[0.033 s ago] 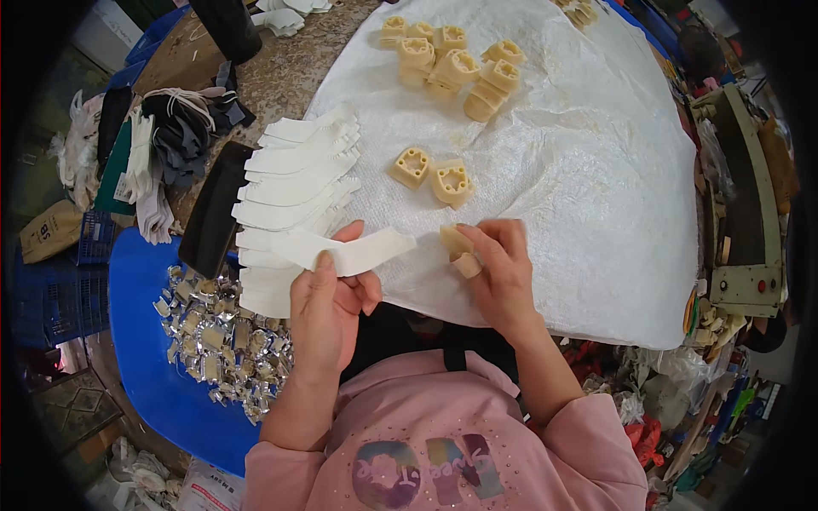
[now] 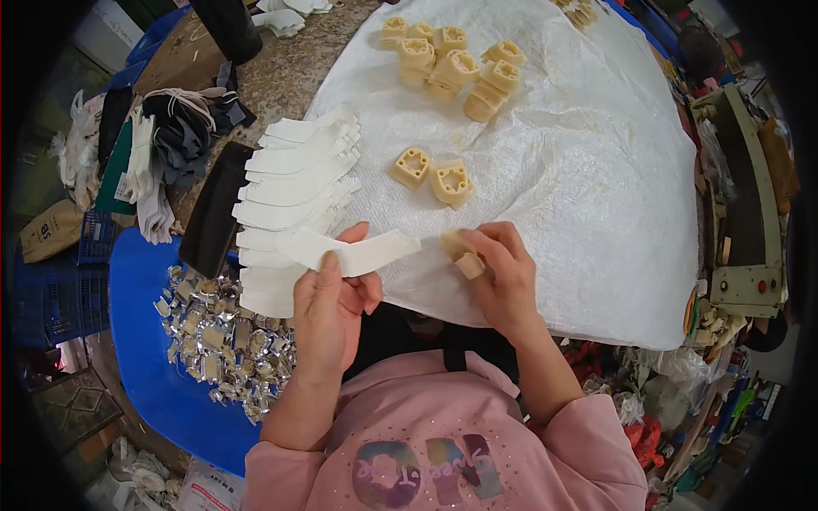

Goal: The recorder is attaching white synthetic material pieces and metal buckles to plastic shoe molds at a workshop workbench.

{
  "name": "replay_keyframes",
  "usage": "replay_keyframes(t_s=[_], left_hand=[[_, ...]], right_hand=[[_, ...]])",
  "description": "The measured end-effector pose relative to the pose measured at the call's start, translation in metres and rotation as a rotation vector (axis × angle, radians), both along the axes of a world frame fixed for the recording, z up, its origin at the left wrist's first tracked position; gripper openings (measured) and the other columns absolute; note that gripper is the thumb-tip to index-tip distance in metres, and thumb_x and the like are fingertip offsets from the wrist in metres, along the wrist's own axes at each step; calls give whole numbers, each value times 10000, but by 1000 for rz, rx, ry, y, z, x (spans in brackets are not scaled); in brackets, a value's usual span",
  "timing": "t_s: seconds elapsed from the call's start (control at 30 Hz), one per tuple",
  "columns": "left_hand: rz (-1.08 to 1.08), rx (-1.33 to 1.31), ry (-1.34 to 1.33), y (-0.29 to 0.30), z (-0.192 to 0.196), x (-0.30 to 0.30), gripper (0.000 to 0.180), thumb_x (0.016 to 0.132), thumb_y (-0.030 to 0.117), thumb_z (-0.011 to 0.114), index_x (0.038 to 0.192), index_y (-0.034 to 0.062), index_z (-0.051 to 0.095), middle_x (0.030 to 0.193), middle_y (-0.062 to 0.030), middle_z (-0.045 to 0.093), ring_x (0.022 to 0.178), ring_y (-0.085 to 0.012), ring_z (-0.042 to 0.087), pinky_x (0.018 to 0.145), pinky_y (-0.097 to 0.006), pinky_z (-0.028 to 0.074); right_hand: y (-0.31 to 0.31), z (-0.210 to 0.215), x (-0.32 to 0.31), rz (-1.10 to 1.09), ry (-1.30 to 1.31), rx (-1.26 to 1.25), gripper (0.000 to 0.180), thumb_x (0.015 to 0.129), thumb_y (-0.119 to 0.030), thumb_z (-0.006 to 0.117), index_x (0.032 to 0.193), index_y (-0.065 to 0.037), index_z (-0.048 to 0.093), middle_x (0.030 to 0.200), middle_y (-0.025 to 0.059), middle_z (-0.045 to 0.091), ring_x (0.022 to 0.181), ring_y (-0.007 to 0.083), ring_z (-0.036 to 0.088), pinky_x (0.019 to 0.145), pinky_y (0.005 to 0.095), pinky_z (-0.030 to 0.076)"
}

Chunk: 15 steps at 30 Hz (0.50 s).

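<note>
Pinching noted: white curved strip (image 2: 379, 254) is held by closed left grip (image 2: 331, 294); beige piece (image 2: 452, 244) is held, partly covered, by closed right grip (image 2: 506, 271).

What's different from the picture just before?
The left hand, holding a white strip, and the right hand, holding a small beige piece, have shifted very slightly rightward. Nothing was taken up or let go. The white stack and cream blocks stayed put.
</note>
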<state>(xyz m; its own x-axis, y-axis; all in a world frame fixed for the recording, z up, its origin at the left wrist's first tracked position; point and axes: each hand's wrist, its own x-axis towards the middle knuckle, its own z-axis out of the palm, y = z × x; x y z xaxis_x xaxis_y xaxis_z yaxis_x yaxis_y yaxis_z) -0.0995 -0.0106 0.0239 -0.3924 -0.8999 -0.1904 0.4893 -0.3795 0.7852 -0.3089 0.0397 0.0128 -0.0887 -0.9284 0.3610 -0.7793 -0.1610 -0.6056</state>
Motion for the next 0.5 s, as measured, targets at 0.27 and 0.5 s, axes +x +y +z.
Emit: replay_keyframes(t_s=[0.27,0.5], left_hand=[[85,-14,41,23,10,-35,382,1006,197,373,1245,-82,477,1130,-124,571,945,-131,541,849,-271,453],[-93,-76,151,27,22,-40,386,1007,149,334,1274,-118,415,1287,-201,489,1160,-225,516,985,-336,431]], right_hand=[[-2,36,27,282,-530,-329,381,761,88,621,1114,-35,547,993,172,627,870,293,634,718,338,507],[-4,13,26,277,-378,-532,457,689,133,615,1101,-55,557,1077,146,597,888,296,570,733,357,485]])
